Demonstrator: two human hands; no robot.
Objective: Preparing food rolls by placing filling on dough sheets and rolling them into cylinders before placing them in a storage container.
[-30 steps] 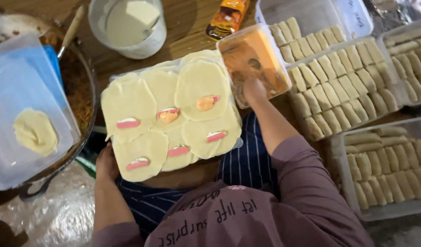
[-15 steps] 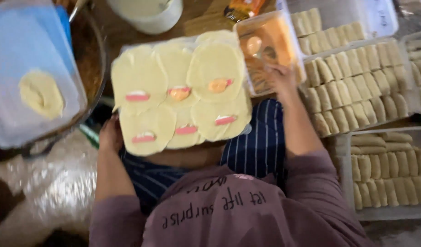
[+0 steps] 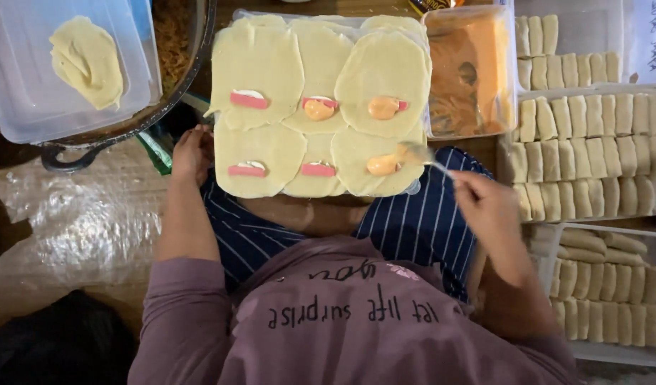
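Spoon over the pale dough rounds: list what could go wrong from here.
1. The metal spoon in the right hand could drip orange sauce onto the striped apron or the wrapper edges.
2. The six pale dough rounds overlap, so they may stick and tear when lifted.
3. The board rests on the lap, steadied only by the left hand; it could tip.

Brown wooden tabletop can be seen up top; crinkly clear plastic sheet is spread over the left; light's kinda warm, dim.
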